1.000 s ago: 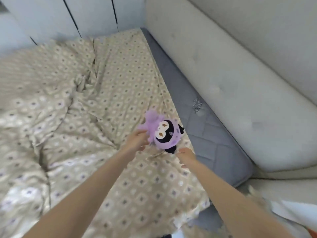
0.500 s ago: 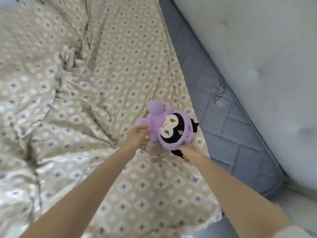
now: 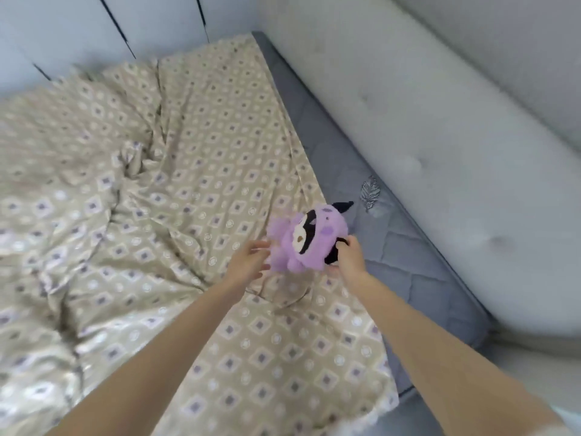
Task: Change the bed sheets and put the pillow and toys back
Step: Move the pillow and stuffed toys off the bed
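The right hand [image 3: 350,258] has a closed grip on the purple plush toy [image 3: 309,237], right of centre; left hand [image 3: 250,261] touches it, fingers loose. The patterned sheet [image 3: 176,190] lies rumpled, grey mattress [image 3: 386,247] bare at right; no pillow shows: much remains.

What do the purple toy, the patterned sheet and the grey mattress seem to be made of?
Purple toy: plush fabric, matt and fuzzy; its outline looks soft.
Patterned sheet: thin woven cloth, perhaps cotton or satin, slightly shiny; it creases into fine folds.
Grey mattress: quilted textile, matt; stitched lines show.
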The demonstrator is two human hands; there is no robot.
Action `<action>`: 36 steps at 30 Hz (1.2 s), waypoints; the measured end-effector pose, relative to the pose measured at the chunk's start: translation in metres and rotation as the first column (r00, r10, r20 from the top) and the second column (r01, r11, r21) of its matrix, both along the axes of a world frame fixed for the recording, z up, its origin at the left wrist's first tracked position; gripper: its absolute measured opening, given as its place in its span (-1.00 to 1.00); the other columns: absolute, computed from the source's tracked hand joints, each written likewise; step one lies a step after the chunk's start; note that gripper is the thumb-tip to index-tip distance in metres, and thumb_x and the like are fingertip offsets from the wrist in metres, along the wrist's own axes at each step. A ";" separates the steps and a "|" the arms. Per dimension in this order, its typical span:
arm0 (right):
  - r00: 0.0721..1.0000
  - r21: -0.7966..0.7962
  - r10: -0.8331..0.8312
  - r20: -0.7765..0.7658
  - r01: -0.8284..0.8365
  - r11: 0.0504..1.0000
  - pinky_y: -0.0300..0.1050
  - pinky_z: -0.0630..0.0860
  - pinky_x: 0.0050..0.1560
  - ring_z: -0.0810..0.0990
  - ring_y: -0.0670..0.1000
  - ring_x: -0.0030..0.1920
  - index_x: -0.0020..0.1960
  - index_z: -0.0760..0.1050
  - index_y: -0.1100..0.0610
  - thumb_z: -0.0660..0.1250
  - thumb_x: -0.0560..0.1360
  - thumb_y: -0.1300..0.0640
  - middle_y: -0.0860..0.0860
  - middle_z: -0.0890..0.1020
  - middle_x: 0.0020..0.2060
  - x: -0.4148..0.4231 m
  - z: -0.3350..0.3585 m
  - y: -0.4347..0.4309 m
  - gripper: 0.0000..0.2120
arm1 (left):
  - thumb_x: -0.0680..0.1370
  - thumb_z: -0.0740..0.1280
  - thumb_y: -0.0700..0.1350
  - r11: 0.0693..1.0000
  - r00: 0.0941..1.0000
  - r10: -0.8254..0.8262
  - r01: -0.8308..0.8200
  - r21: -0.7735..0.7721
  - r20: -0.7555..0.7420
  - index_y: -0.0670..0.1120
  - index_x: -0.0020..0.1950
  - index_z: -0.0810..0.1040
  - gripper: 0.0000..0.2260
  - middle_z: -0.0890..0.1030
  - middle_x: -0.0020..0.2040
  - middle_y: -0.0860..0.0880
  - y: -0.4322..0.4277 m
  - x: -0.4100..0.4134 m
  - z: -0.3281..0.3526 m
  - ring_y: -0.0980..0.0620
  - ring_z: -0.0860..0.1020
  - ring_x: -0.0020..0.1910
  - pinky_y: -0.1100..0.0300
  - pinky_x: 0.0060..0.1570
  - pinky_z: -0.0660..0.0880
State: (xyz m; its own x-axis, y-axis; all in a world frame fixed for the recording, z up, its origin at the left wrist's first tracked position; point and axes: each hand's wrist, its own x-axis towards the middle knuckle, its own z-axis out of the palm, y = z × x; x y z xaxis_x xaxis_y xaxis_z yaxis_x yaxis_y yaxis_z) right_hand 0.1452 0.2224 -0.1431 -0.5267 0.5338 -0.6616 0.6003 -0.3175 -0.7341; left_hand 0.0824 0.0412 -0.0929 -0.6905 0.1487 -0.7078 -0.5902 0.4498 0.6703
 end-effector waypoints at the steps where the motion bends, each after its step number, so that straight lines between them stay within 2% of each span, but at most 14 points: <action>1: 0.999 0.072 0.041 0.000 -0.040 0.997 0.20 0.55 0.07 0.48 0.13 -0.05 -0.09 0.35 0.10 0.06 0.56 0.29 0.17 0.51 -0.02 0.004 0.012 0.001 -0.84 | 0.57 0.26 -0.16 1.000 1.000 -0.011 0.011 0.000 -0.021 -0.11 0.25 0.46 -0.74 0.56 0.11 -0.07 0.000 0.003 0.008 -0.05 0.59 -0.08 0.15 -0.07 0.47; 3: 0.992 0.190 0.126 -0.019 -0.121 0.974 0.10 0.48 -0.05 0.45 0.08 -0.14 -0.15 0.31 0.09 0.08 0.57 0.25 0.13 0.48 -0.12 0.015 0.039 0.002 -0.85 | 0.58 0.24 -0.16 0.999 0.997 -0.039 0.040 0.006 -0.068 -0.11 0.28 0.45 -0.73 0.55 0.13 -0.08 0.000 0.011 0.027 -0.05 0.58 -0.05 0.11 0.00 0.47; 6: 0.979 0.321 0.185 -0.090 -0.147 0.936 -0.07 0.35 -0.19 0.41 0.04 -0.20 -0.18 0.28 0.07 0.08 0.58 0.20 0.03 0.47 -0.23 0.035 0.070 0.003 -0.83 | 0.57 0.22 -0.21 0.994 0.986 -0.102 0.107 0.030 -0.136 -0.11 0.36 0.38 -0.66 0.50 0.23 -0.11 -0.002 0.023 0.050 -0.08 0.54 0.06 0.11 0.00 0.45; 9: 0.973 0.458 0.212 -0.090 -0.149 0.877 -0.04 0.34 -0.18 0.43 0.04 -0.22 -0.12 0.31 0.11 0.08 0.58 0.14 0.00 0.49 -0.25 0.064 0.108 0.000 -0.88 | 0.53 0.29 -0.23 0.976 0.954 -0.206 0.218 0.030 -0.217 -0.06 0.46 0.27 -0.50 0.42 0.35 -0.09 -0.004 0.040 0.074 -0.04 0.48 0.16 0.12 0.03 0.44; 11: 0.980 0.543 0.181 -0.078 -0.111 0.832 -0.04 0.34 -0.19 0.46 0.04 -0.21 -0.10 0.32 0.07 0.08 0.58 0.11 -0.02 0.53 -0.23 0.095 0.141 -0.006 -0.89 | 0.47 0.41 -0.19 0.950 0.917 -0.290 0.309 0.029 -0.272 -0.03 0.50 0.20 -0.34 0.35 0.42 -0.07 -0.007 0.062 0.097 -0.06 0.43 0.28 0.08 0.15 0.43; 14: 0.993 0.644 0.103 -0.059 -0.041 0.764 -0.06 0.33 -0.17 0.46 0.05 -0.17 -0.17 0.27 -0.07 0.08 0.57 0.06 -0.11 0.50 -0.25 0.138 0.181 -0.014 -0.85 | 0.38 0.51 -0.20 0.897 0.849 -0.413 0.442 0.014 -0.330 -0.03 0.53 0.12 -0.17 0.25 0.48 -0.07 -0.008 0.093 0.123 -0.07 0.28 0.44 0.03 0.32 0.30; 17: 0.996 0.697 0.001 -0.085 0.059 0.715 -0.06 0.31 -0.16 0.47 0.09 -0.14 -0.03 0.30 0.01 0.07 0.58 0.06 -0.12 0.49 -0.25 0.191 0.216 -0.023 -0.93 | 0.36 0.52 -0.25 0.814 0.769 -0.526 0.579 0.046 -0.363 -0.04 0.55 0.07 -0.10 0.21 0.51 -0.06 -0.010 0.130 0.149 -0.04 0.22 0.47 0.10 0.32 0.26; 20: 0.983 0.751 -0.115 -0.141 0.182 0.635 -0.08 0.29 -0.14 0.48 0.08 -0.14 -0.03 0.30 -0.01 0.08 0.59 0.06 -0.11 0.51 -0.22 0.246 0.244 -0.032 -0.94 | 0.32 0.57 -0.20 0.706 0.666 -0.611 0.703 0.086 -0.428 -0.03 0.54 0.07 -0.06 0.22 0.49 0.03 -0.008 0.175 0.174 0.03 0.21 0.47 0.21 0.30 0.24; 22: 0.966 0.779 -0.187 -0.178 0.254 0.573 -0.10 0.27 -0.17 0.46 0.08 -0.18 -0.07 0.28 -0.05 0.09 0.59 0.04 -0.10 0.51 -0.25 0.282 0.259 -0.037 -0.94 | 0.29 0.58 -0.22 0.645 0.628 -0.631 0.751 0.141 -0.455 -0.04 0.52 0.14 -0.08 0.30 0.46 0.02 -0.003 0.205 0.188 0.04 0.28 0.43 0.15 0.35 0.29; 26: 0.910 0.790 -0.331 -0.248 0.388 0.475 -0.08 0.30 -0.19 0.46 0.11 -0.19 -0.05 0.30 -0.02 0.12 0.58 0.01 -0.03 0.54 -0.24 0.355 0.281 -0.041 -0.94 | 0.31 0.57 -0.24 0.569 0.633 -0.650 0.772 0.283 -0.421 -0.05 0.42 0.29 -0.24 0.51 0.29 -0.02 0.011 0.268 0.206 0.06 0.49 0.24 0.06 0.25 0.46; 31: 0.809 0.772 -0.502 -0.307 0.520 0.365 -0.08 0.41 -0.17 0.51 0.11 -0.17 -0.01 0.36 -0.02 0.16 0.56 -0.04 -0.03 0.56 -0.22 0.448 0.297 -0.032 -0.90 | 0.35 0.54 -0.20 0.492 0.601 -0.695 0.798 0.348 -0.395 -0.09 0.33 0.37 -0.39 0.58 0.21 -0.03 0.042 0.344 0.217 0.04 0.55 0.18 0.03 0.22 0.49; 33: 0.761 0.766 -0.566 -0.317 0.557 0.319 -0.10 0.44 -0.16 0.53 0.08 -0.16 -0.02 0.39 -0.05 0.18 0.55 -0.07 -0.04 0.60 -0.18 0.486 0.301 -0.025 -0.89 | 0.34 0.55 -0.16 0.445 0.571 -0.722 0.816 0.370 -0.391 -0.04 0.28 0.42 -0.44 0.61 0.16 0.01 0.054 0.375 0.221 0.08 0.58 0.13 0.12 0.13 0.54; 36: 0.687 0.748 -0.646 -0.333 0.609 0.263 -0.12 0.43 -0.14 0.55 0.08 -0.13 0.00 0.44 -0.03 0.23 0.53 -0.08 -0.02 0.65 -0.11 0.549 0.306 -0.012 -0.86 | 0.35 0.55 -0.11 0.372 0.518 -0.763 0.841 0.393 -0.387 0.04 0.17 0.49 -0.55 0.65 0.05 0.08 0.076 0.431 0.227 0.19 0.63 -0.02 0.34 -0.14 0.55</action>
State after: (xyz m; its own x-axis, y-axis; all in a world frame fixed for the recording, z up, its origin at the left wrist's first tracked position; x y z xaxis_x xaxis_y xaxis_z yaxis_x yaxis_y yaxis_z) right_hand 0.6946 0.2109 0.1631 0.2252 0.9546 0.1947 0.5094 0.0550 -0.8588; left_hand 0.5132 0.1174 0.1341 -0.1223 0.9565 -0.2650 -0.0324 0.2630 0.9643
